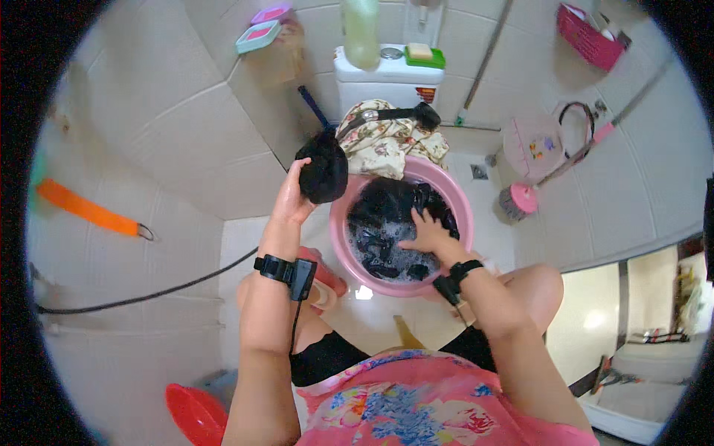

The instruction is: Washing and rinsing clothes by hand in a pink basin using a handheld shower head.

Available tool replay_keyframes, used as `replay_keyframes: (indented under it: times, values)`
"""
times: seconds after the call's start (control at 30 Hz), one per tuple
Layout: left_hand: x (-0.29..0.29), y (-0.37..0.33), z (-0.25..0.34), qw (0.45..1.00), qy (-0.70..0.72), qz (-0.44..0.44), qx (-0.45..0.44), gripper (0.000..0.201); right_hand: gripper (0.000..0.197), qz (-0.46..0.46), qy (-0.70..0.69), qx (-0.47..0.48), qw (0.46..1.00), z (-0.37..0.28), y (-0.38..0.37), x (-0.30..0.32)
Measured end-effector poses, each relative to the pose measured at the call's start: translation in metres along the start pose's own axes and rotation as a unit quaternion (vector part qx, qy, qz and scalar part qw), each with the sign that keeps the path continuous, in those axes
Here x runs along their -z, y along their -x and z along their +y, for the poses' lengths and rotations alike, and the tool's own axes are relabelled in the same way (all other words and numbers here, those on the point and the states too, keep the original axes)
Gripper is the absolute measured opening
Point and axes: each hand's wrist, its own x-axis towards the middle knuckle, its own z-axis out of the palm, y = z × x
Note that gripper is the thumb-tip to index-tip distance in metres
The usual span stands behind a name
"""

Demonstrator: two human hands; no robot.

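A pink basin [401, 288] stands on the floor before me, with black clothes [383, 199] soaking in sudsy water. My left hand [294, 204] is raised at the basin's left, closed on a rounded, bunched piece of black cloth [325, 169]; its exact kind is unclear. Over the right part of the basin, my right hand [430, 235] is open, fingers spread at the surface of the wet clothes, nothing gripped. Behind the basin lies a cream floral cloth [372, 156], with a black shower head [425, 117] on top of it.
At the back, a white toilet tank [387, 78] carries a pale green bottle [362, 33] and a bar of soap [419, 51] on a green dish. A pink-headed brush [519, 201] leans at the right. A red basin [195, 412] sits at the lower left. A dark hose [160, 292] crosses the left.
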Motion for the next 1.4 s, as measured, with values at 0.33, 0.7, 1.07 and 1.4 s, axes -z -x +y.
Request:
replay_keyframes:
  times: [0.33, 0.7, 1.07, 1.4]
  values:
    - [0.016, -0.015, 0.021, 0.991, 0.120, 0.036, -0.035, 0.029, 0.042, 0.055, 0.115, 0.178, 0.976, -0.044, -0.039, -0.022]
    - [0.031, -0.009, 0.034, 0.985, 0.149, 0.025, -0.083, 0.023, 0.028, 0.082, -0.227, 0.132, 0.961, -0.039, 0.042, 0.115]
    - [0.032, -0.009, 0.037, 0.982, 0.161, 0.011, -0.098, 0.025, 0.026, 0.254, -0.359, 0.140, 0.887, -0.078, 0.103, 0.236]
    - [0.025, -0.006, 0.031, 0.987, 0.135, 0.034, -0.084, 0.024, 0.029, 0.196, -0.402, 0.089, 0.890, -0.071, 0.055, 0.195]
